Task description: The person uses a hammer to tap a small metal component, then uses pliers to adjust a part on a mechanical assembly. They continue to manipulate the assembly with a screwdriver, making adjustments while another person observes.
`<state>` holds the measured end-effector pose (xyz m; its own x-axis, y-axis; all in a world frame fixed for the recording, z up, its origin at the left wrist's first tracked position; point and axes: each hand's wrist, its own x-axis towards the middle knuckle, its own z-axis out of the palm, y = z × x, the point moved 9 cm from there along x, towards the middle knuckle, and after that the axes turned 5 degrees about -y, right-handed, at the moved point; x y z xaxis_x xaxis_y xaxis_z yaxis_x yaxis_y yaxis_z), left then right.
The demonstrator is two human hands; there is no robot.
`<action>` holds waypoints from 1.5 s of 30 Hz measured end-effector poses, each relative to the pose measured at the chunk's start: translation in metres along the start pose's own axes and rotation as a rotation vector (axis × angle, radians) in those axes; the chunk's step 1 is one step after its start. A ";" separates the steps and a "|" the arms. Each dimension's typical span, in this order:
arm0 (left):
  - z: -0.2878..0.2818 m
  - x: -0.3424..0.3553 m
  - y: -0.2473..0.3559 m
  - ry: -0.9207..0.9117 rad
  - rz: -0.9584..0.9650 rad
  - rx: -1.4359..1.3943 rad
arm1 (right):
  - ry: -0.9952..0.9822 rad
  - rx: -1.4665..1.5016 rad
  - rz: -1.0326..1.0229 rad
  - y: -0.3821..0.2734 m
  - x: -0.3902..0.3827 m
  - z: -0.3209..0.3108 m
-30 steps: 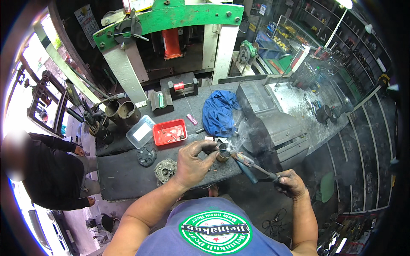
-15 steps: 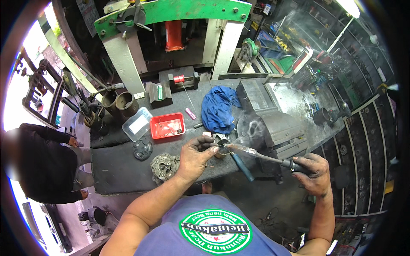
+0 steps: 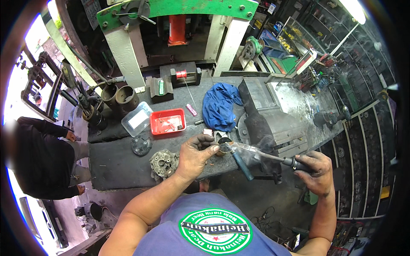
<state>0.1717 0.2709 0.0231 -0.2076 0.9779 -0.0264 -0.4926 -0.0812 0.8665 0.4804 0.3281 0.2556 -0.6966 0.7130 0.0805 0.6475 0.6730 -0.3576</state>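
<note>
Greasy left hand (image 3: 194,155) pinches a small round metal part (image 3: 223,148) at the desk (image 3: 115,160) edge; right hand (image 3: 314,166) is closed around a soldering iron (image 3: 260,154), its smoking tip touching the part, vise (image 3: 269,123) just behind

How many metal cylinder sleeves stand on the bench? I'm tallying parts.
2, side by side at the bench's far left end: one metal cylinder sleeve, the other touching it on its right, beside the clear plastic box. Others may be hidden.

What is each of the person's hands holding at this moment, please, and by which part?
Left hand: small round metal part, pinched at its rim. Right hand: long slim tool, gripped by its dark handle end.
</note>
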 end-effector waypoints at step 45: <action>-0.028 0.017 -0.141 -0.414 -0.175 1.640 | 0.108 -0.026 0.060 0.054 -0.030 0.010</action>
<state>0.2137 0.2939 -0.1139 0.0985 0.9554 -0.2783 0.8967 0.0360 0.4411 0.5330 0.3415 0.2247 -0.6202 0.7680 0.1598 0.6957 0.6326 -0.3403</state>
